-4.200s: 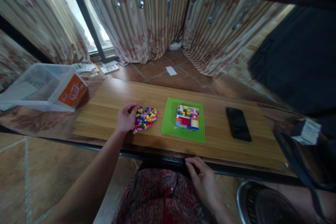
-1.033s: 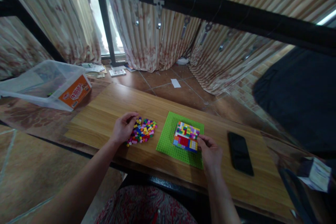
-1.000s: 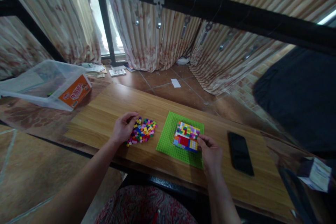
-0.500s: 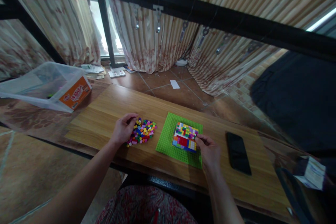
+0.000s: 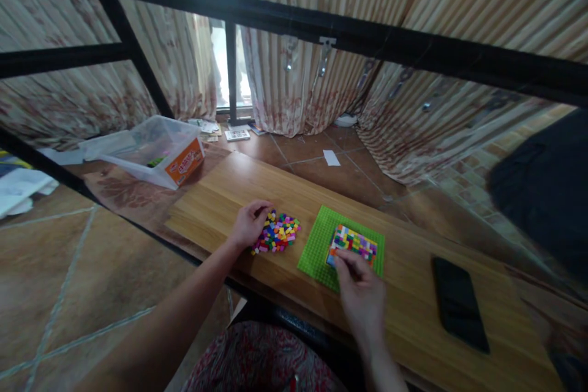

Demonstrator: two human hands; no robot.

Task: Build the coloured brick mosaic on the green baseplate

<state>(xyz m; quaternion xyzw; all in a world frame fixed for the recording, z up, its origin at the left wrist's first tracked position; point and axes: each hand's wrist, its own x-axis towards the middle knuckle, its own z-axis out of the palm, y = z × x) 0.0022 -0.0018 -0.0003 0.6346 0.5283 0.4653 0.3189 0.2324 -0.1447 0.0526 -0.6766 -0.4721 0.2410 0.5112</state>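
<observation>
Multicoloured plastic bricks [image 5: 279, 234] heap loosely beside the left hand [image 5: 250, 224], its fingers curled; whether the tips meet, I cannot tell. Thumb and forefinger of the right hand [image 5: 364, 295] press together over a studded brick block [image 5: 354, 241], which sits on a pimpled green baseplate [image 5: 315, 255]. Beneath runs a smooth wood-grained board [image 5: 257, 179], bearing a glossy phone [image 5: 460, 304]; beyond, tiled floor [image 5: 303, 165] and pleated curtains [image 5: 278, 95].
</observation>
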